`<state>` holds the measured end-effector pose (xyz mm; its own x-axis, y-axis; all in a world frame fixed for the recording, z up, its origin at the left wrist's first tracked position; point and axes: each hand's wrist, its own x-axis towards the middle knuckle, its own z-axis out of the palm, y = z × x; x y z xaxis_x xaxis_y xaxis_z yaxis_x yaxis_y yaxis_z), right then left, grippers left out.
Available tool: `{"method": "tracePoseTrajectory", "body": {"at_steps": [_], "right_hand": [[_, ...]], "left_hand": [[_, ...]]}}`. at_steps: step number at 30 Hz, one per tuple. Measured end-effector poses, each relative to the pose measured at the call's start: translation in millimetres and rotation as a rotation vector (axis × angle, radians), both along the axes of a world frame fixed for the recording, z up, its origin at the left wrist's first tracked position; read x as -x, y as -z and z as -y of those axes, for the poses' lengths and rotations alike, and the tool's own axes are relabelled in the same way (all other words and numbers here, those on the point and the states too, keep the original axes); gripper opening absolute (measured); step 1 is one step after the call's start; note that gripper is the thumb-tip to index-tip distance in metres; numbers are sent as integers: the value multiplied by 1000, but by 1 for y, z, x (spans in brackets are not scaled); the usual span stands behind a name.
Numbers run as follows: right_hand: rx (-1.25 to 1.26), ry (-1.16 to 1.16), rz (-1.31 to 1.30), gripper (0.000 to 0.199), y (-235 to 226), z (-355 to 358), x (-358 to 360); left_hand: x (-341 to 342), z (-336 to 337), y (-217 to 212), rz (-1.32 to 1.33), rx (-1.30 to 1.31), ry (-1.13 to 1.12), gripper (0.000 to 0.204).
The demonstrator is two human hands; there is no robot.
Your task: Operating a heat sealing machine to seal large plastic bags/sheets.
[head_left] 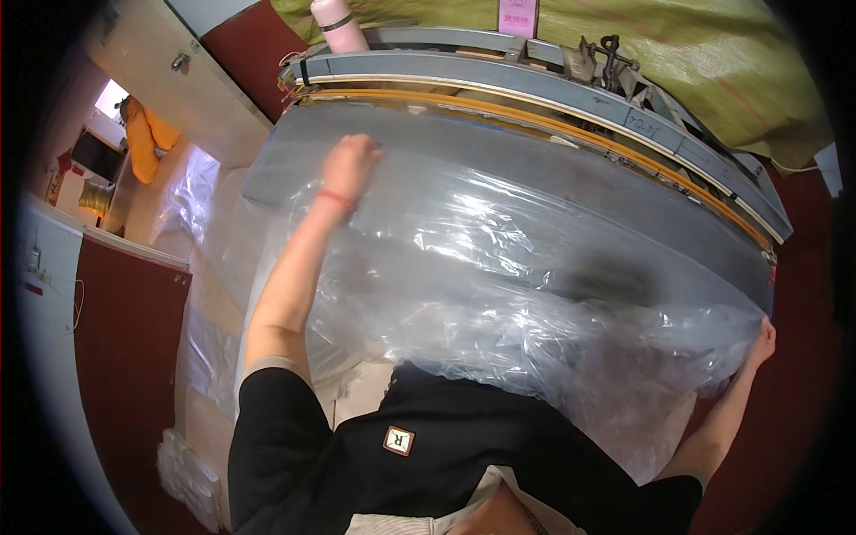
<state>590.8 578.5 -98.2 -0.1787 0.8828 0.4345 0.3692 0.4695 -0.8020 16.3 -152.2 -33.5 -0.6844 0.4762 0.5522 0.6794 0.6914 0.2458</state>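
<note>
A large sheet of clear plastic film (pixel 481 223) lies wrinkled and shiny across the grey tabletop (pixel 571 192) and hangs over its near edge towards my body. My left hand (pixel 350 167), with a red band at the wrist, is closed over the film's far edge on the left part of the table; its fingertips are partly hidden. Far out to the right, my right hand (pixel 761 344) pinches the film's right corner by the table's end. Between both hands the film's edge runs in a slanting line.
Behind the tabletop stretches a long grey metal bar (pixel 464 65) with an orange strip (pixel 499 104). A pink bottle (pixel 340 27) stands behind it, beside a metal clamp-like part (pixel 610 61). Green sheeting (pixel 695 62) hangs at the back. More film (pixel 209 357) lies at left, near a door (pixel 183 76).
</note>
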Motion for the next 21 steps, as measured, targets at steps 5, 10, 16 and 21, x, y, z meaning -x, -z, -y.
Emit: {"method": "tracePoseTrajectory", "body": {"at_steps": [5, 10, 16, 21], "right_hand": [[220, 47, -75, 23, -12, 5, 11], [539, -31, -404, 32, -49, 15, 79], [-453, 309, 37, 22, -45, 33, 159], [-143, 132, -85, 24, -15, 1, 207]], "left_hand": [[15, 5, 9, -17, 5, 29, 11], [38, 4, -11, 88, -411, -114, 20], [89, -13, 8, 401, -869, -193, 24], [160, -2, 55, 271, -832, -292, 26]]}}
